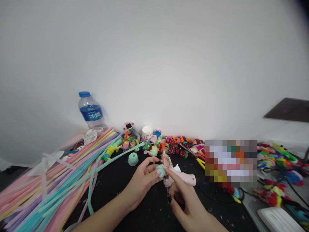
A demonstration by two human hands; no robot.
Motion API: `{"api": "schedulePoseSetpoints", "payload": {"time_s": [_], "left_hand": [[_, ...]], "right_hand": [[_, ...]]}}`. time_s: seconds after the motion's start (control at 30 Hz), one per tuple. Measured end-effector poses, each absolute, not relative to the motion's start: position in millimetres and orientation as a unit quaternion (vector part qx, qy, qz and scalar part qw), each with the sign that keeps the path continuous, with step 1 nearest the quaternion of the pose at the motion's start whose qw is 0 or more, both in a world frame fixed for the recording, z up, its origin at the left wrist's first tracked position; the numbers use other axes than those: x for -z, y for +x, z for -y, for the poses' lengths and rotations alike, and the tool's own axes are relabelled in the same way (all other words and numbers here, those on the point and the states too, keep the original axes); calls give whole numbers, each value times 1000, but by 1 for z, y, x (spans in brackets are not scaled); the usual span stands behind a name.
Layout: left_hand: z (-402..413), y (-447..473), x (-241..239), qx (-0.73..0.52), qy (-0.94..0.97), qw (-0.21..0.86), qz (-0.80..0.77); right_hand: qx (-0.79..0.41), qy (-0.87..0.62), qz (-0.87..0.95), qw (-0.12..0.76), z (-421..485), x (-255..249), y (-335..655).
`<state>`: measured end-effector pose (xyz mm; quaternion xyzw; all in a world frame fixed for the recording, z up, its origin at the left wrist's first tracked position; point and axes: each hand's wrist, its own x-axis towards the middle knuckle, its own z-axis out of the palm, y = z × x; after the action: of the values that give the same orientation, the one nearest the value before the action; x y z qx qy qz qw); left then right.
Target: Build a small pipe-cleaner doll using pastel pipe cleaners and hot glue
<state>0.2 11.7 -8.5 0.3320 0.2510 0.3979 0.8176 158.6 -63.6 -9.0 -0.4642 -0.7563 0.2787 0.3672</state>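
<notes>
My left hand (145, 174) is closed, pinching a small mint-green fuzzy coil (159, 170) between thumb and fingers. The extended index finger of my right hand (184, 196) touches the coil's right side. My right thumb stands apart from that finger, and the other fingers are curled. Just behind my right hand is a pale pink glue gun (184, 178), its nozzle end stained brown; part of its body is hidden. To the left of my hands, another mint-green coil (133, 159) sits on the black work surface (111, 187).
Long pastel pipe cleaners (55, 183) cover the left side. A water bottle (90, 111) and a white paper cup (147, 132) stand by the wall. Colourful fuzzy figures (131, 144) line the back. A blurred-out patch (231, 162) and a white device (277, 219) are at right.
</notes>
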Motion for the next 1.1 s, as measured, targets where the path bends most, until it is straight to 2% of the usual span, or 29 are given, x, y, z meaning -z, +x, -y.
{"api": "schedulePoseSetpoints", "payload": {"time_s": [1.1], "left_hand": [[-12, 0, 9, -401, 349, 807, -257]], "right_hand": [[-332, -476, 712, 396, 62, 11, 159]]}}
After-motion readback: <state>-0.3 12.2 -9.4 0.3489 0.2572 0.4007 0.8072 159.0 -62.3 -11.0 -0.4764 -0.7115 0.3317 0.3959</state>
